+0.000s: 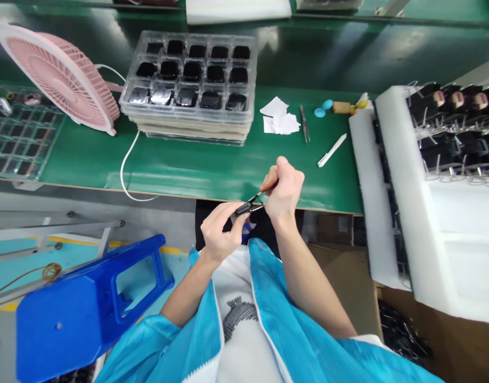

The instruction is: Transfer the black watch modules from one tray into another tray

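Just off the bench's front edge, my left hand pinches a small black device between thumb and fingers. My right hand is closed around a thin dark tool, whose slim metal end reaches left to the device; its handle is mostly hidden in the fist. A second thin shiny piece sticks out from the device toward my right hand. Behind the hands, white paper scraps, metal tweezers and a white pen lie on the green bench.
Stacked clear trays of black square parts stand beside a pink fan. Another tray lies far left. White foam racks with black parts rise at the right. A blue stool is at lower left, with a cardboard box below right.
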`<state>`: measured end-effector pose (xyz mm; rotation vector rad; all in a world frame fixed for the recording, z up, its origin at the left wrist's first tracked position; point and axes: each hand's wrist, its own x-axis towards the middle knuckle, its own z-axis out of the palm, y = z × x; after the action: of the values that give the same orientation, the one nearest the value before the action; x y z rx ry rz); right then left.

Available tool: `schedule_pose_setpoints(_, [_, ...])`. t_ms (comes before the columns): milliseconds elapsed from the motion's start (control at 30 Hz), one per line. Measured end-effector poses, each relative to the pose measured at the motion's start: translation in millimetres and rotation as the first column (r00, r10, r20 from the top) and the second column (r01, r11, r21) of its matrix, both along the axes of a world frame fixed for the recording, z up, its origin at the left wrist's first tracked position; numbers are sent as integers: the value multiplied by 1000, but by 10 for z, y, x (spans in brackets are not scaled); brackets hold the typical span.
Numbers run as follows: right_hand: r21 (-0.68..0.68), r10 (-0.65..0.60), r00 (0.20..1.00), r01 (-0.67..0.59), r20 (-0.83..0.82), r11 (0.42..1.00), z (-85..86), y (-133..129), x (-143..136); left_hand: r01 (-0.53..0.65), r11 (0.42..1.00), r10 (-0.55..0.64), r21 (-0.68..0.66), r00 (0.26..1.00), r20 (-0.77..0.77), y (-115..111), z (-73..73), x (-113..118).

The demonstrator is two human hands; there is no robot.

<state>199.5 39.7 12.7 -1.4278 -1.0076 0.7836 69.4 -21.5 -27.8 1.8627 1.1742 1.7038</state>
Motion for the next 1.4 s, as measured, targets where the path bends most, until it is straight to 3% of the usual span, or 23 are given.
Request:
schedule_pose_setpoints(233, [-25,-43,999,43,-20,999,-38,12,-4,-50,999,50,-3,998,-48,24,-11,5])
schedule_pose_setpoints(500, [-55,-59,998,57,-32,997,-69,22,-17,-14,998,14,-57,1000,-1,20,-64,7])
schedule_pose_setpoints(633, [-101,-76,997,75,-2,992,-89,10,-9,39,975,-37,-216,999,17,49,-95,-53])
schedule_pose_setpoints(767, [-189,-34,997,47,70,981,-147,-164,66,161,883,-79,-442,977,199,133,-75,-121])
schedule_pose_setpoints(933, [-275,54,998,-40,41,961,-333,-528,94,236,805,0,-545,918,396,294,-48,-18])
schedule_pose_setpoints(1133, [-376,153,969,-217,-192,901,-481,-966,284,386,700,-81,-601,879,470,397,-66,254])
schedule_pose_setpoints(1267, [-529,315,880,-467,-356,708,-300,-1684,907,498,526,-115,-689,845,522,290,64,327])
schedule_pose_setpoints(1300, [-540,329,868,-490,-372,684,-242,-1917,1117,509,477,-121,-716,845,520,274,80,328])
schedule_pose_setpoints(1333, [-549,307,883,-463,-356,696,-198,-2159,1344,511,433,-128,-743,850,510,269,78,328])
schedule_pose_setpoints(1400, [-594,105,973,-208,-204,777,-201,-2645,1847,496,380,-142,-781,865,481,271,25,334])
